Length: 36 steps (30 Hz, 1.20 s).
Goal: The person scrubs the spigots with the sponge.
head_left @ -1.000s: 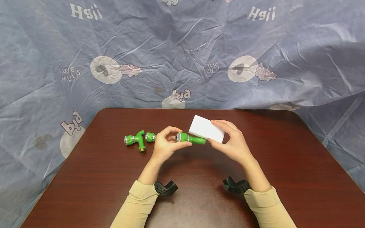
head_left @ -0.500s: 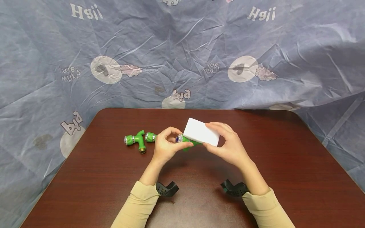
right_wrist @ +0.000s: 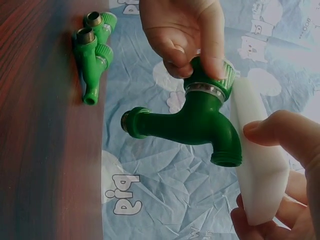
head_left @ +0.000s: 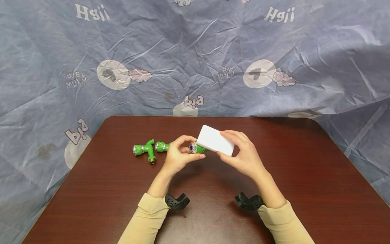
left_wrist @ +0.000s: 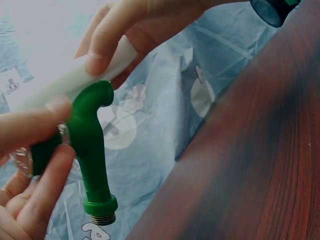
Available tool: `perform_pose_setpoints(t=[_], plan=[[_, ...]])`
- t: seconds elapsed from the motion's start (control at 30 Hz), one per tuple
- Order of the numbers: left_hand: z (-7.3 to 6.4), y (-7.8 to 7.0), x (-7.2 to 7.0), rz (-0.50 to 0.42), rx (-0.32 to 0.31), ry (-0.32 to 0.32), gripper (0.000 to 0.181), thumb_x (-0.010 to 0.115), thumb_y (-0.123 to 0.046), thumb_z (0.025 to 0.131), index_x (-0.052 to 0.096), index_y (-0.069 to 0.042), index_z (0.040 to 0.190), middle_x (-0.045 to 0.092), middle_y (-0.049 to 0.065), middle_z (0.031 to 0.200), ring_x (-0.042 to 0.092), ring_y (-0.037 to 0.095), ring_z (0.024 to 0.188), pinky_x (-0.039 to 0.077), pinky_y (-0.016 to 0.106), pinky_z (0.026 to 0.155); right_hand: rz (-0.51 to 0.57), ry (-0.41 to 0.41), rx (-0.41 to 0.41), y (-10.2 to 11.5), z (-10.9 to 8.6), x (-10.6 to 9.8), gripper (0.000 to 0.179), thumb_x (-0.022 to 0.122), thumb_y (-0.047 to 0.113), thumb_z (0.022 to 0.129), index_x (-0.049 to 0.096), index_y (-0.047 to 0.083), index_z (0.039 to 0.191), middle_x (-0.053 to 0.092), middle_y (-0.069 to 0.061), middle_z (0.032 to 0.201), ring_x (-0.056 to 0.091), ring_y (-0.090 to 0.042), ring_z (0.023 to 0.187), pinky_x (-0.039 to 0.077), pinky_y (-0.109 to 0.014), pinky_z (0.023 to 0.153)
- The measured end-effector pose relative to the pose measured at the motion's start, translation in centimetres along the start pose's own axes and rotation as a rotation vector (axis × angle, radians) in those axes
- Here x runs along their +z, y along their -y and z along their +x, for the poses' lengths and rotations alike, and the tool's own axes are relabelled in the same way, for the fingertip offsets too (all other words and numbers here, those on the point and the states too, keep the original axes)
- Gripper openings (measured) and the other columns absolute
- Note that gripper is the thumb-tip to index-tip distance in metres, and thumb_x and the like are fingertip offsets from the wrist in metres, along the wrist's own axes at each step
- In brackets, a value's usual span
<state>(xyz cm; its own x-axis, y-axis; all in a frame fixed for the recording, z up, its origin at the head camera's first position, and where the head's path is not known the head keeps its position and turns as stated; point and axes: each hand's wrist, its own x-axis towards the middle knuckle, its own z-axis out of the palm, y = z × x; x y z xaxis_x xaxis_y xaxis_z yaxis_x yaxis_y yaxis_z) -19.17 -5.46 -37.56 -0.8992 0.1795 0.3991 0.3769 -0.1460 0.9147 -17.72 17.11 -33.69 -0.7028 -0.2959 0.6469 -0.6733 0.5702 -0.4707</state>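
Observation:
My left hand (head_left: 176, 156) pinches a green water tap (right_wrist: 197, 120) by its ribbed knob, with the thumb on one side and fingers on the other. In the left wrist view the tap's body (left_wrist: 91, 145) hangs with its brass-threaded end downward and its spout beside the sponge. A white rectangular sponge (head_left: 215, 139) is gripped by its edges between thumb and fingers of my right hand (head_left: 250, 156). The sponge lies along the far side of the tap in the right wrist view. From the head view it covers most of the tap, leaving the knob end showing.
Two more green taps lie on the dark wooden table (head_left: 122, 189) to the left: one tap (head_left: 149, 149) in full view, another tap (head_left: 160, 146) partly behind my left hand. A patterned grey-blue cloth (head_left: 195, 67) hangs behind the table.
My right hand has brought the sponge leftward and over the tap, which was plainly visible beside it a second ago. The tap has turned slightly in my left hand.

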Motion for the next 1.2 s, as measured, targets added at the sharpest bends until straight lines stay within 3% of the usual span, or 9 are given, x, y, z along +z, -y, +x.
perform_pose_setpoints(t=[0.2, 0.33, 0.53, 0.77, 0.97, 1.2], plan=[[0.2, 0.0, 0.0, -0.006, -0.068, -0.008, 0.047, 0.075, 0.014, 0.068, 0.055, 0.004, 0.109, 0.057, 0.007, 0.1, 0.063, 0.011, 0.063, 0.049, 0.022, 0.056, -0.019, -0.009, -0.024, 0.1, 0.0, 0.1, 0.053, 0.081, 0.013, 0.066, 0.064, 0.007, 0.116, 0.061, -0.005, 0.117, 0.053, -0.021, 0.106, 0.043, -0.032, 0.082], [0.1, -0.8, 0.1, -0.029, -0.057, -0.084, 0.046, 0.074, 0.014, 0.068, 0.053, 0.007, 0.108, 0.054, 0.008, 0.096, 0.064, 0.012, 0.063, 0.052, 0.023, 0.057, -0.054, -0.032, -0.029, 0.0, 0.0, 0.2, 0.053, 0.081, 0.012, 0.065, 0.065, 0.005, 0.115, 0.061, -0.006, 0.116, 0.053, -0.022, 0.105, 0.043, -0.033, 0.081], [-0.1, -2.9, 0.5, -0.002, -0.059, -0.179, 0.041, 0.074, 0.015, 0.067, 0.052, 0.011, 0.101, 0.051, 0.003, 0.087, 0.061, 0.008, 0.059, 0.048, 0.02, 0.054, -0.118, -0.128, 0.042, -0.1, 0.1, 0.0, 0.055, 0.082, 0.012, 0.063, 0.065, 0.003, 0.114, 0.062, -0.01, 0.114, 0.053, -0.025, 0.102, 0.042, -0.035, 0.079], [-0.2, -3.1, 0.5, 0.036, -0.051, -0.209, 0.035, 0.077, 0.009, 0.068, 0.055, 0.007, 0.094, 0.054, 0.001, 0.08, 0.061, 0.007, 0.057, 0.047, 0.021, 0.052, -0.111, -0.108, 0.03, 0.1, 0.0, 0.5, 0.056, 0.083, 0.014, 0.064, 0.064, 0.004, 0.116, 0.062, -0.009, 0.114, 0.053, -0.025, 0.102, 0.043, -0.036, 0.078], [-0.2, -3.1, 0.6, 0.05, -0.049, -0.226, 0.033, 0.078, 0.007, 0.068, 0.057, 0.006, 0.092, 0.056, 0.001, 0.079, 0.059, 0.008, 0.057, 0.045, 0.021, 0.051, -0.166, -0.184, 0.057, 0.0, 0.1, 0.3, 0.052, 0.081, 0.012, 0.064, 0.065, 0.002, 0.113, 0.062, -0.011, 0.111, 0.053, -0.028, 0.099, 0.042, -0.039, 0.077], [-0.3, -3.2, 0.7, 0.133, -0.008, -0.281, 0.028, 0.079, 0.002, 0.069, 0.058, 0.009, 0.087, 0.055, 0.003, 0.072, 0.054, 0.02, 0.061, 0.047, 0.019, 0.055, -0.105, -0.104, -0.021, 0.0, -0.1, 0.6, 0.054, 0.081, 0.013, 0.064, 0.064, 0.003, 0.115, 0.062, -0.01, 0.113, 0.054, -0.026, 0.102, 0.044, -0.037, 0.079]])
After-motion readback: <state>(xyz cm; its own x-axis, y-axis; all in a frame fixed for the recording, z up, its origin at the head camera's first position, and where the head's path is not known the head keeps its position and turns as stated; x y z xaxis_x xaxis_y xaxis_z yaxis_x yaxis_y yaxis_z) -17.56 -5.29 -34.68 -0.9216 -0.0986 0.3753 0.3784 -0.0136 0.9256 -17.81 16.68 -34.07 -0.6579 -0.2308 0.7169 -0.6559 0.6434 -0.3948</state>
